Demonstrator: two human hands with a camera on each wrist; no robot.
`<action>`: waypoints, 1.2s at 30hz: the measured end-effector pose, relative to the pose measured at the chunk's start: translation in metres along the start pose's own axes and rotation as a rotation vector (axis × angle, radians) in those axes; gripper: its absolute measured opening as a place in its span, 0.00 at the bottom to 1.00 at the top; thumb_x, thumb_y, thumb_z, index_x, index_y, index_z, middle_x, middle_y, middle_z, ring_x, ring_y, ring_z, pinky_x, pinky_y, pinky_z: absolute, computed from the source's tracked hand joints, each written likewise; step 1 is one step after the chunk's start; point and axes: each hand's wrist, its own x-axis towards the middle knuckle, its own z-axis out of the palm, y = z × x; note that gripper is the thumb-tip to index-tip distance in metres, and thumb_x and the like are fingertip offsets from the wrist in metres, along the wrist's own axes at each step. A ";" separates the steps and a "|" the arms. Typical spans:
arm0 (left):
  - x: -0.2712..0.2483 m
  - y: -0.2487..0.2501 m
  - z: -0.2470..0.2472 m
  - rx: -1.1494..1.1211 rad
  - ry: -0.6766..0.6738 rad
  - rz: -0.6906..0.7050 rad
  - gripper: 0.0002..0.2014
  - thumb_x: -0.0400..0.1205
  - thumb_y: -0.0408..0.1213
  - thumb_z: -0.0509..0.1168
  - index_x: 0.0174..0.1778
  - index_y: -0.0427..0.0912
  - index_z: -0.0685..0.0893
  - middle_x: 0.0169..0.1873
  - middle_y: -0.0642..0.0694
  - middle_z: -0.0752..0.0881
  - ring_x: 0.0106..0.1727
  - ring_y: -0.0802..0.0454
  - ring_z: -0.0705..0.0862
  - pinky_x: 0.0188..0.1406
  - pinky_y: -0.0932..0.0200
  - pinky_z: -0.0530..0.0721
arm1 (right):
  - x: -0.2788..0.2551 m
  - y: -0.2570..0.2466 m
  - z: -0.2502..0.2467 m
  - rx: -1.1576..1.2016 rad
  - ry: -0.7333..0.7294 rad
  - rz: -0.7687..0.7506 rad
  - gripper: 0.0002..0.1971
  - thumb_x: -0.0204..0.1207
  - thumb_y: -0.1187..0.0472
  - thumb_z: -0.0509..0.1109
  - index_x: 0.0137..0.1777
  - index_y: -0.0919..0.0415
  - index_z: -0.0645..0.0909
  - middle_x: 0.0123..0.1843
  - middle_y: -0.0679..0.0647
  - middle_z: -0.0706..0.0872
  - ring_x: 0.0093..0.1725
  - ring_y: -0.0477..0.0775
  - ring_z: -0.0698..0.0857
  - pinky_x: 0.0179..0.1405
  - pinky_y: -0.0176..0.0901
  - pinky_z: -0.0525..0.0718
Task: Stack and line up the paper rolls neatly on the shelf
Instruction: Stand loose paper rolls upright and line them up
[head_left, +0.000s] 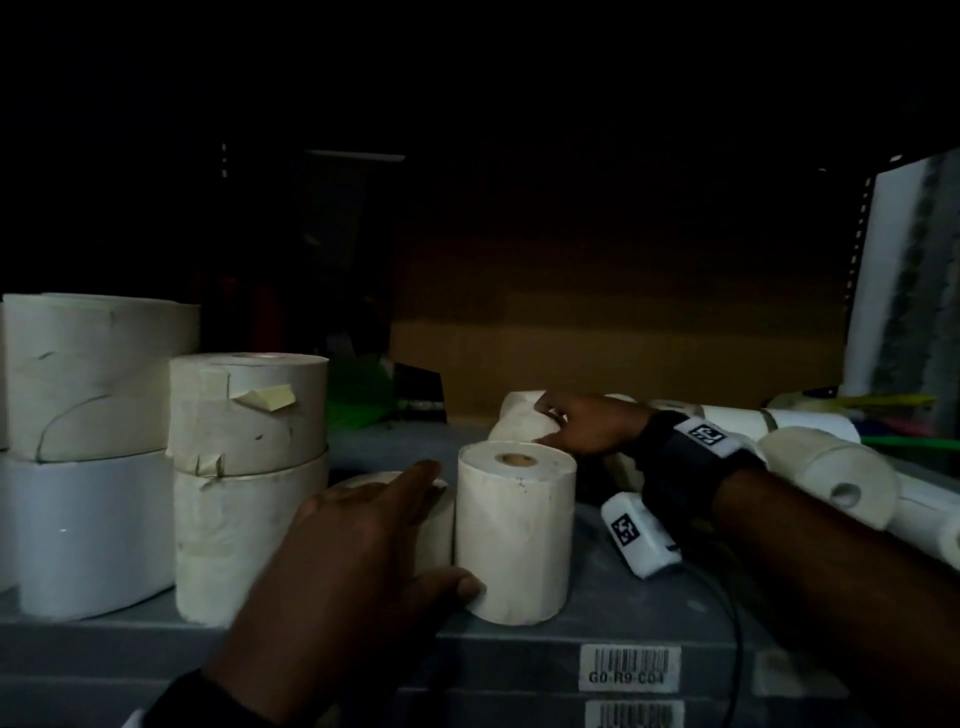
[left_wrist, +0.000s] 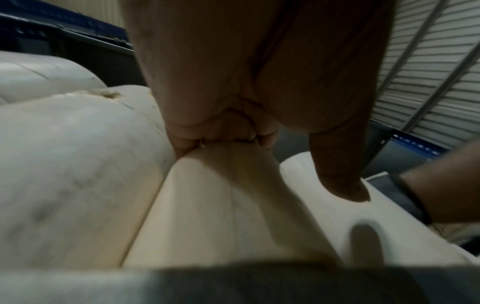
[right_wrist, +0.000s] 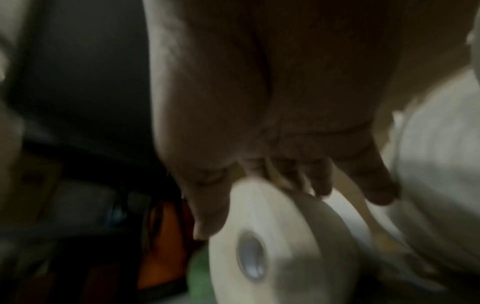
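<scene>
— Start at the left: two stacks of wide white paper rolls (head_left: 171, 447), two high, stand upright on the grey metal shelf (head_left: 613, 613). See the peeling tape flap on the nearer top one?

— Yes. Next to them the left hand (head_left: 358, 551) lies over a short cream roll (head_left: 436, 525), fingers straight on top, thumb touching the base of the upright white roll with the cardboard core (head_left: 514, 535). Nothing is clasped; it steadies or nudges.

— A hard nudge could tip that upright roll off the front edge, I think.

— Possibly. Further right, the right hand (head_left: 576, 421) reaches deeper in, wrist strapped, fingers curled over a cream roll lying on its side (head_left: 519, 415).

— The wrist view is blurred, but the fingers wrap its rim.

— Beyond it, loose rolls lying on their sides (head_left: 826, 467) crowd the right end. Pulling one out may set the neighbours rolling.
</scene>
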 end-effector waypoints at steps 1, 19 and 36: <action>0.001 -0.003 0.002 -0.015 0.028 0.018 0.47 0.66 0.73 0.67 0.81 0.64 0.61 0.75 0.66 0.72 0.74 0.64 0.72 0.74 0.63 0.70 | -0.002 0.001 -0.003 0.081 0.038 -0.031 0.30 0.74 0.45 0.77 0.74 0.53 0.76 0.73 0.56 0.81 0.67 0.58 0.82 0.67 0.52 0.82; 0.004 -0.009 0.011 -0.038 0.088 0.050 0.39 0.69 0.70 0.66 0.77 0.66 0.66 0.71 0.65 0.77 0.71 0.64 0.74 0.74 0.58 0.71 | 0.040 -0.006 0.009 0.071 0.106 -0.097 0.30 0.65 0.58 0.85 0.62 0.46 0.72 0.71 0.55 0.74 0.63 0.56 0.80 0.52 0.48 0.86; -0.001 -0.013 -0.009 -0.522 0.068 -0.042 0.34 0.72 0.60 0.71 0.75 0.64 0.70 0.69 0.65 0.79 0.65 0.71 0.77 0.59 0.73 0.79 | -0.044 -0.050 -0.052 0.169 0.430 -0.400 0.51 0.57 0.56 0.89 0.79 0.47 0.66 0.69 0.45 0.78 0.65 0.48 0.81 0.54 0.40 0.86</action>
